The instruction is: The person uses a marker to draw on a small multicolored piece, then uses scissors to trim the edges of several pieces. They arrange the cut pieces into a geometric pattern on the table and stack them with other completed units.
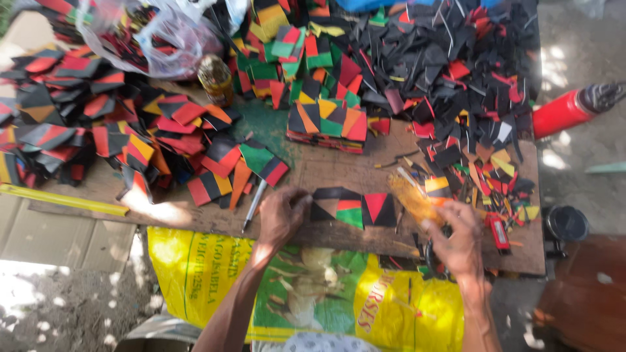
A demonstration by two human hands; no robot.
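Note:
A joined strip of black, red and green triangular patches point(354, 206) lies at the near edge of a worn wooden board point(326, 171). My left hand point(280, 215) rests with its fingertips on the strip's left end, fingers curled. To the right, my right hand point(458, 242) grips a blurred amber, translucent bottle-like thing point(412, 197) that points toward the strip's right end. What it is exactly is unclear from the blur.
A neat stack of multicoloured patches point(328, 124) sits mid-board, with heaps of cut pieces at left point(98, 124) and black scraps at right point(450, 65). A pen point(253, 206), yellow ruler point(62, 200), amber jar point(215, 78), plastic bag point(150, 32), red bottle point(561, 112) and yellow-green sack point(313, 287) surround.

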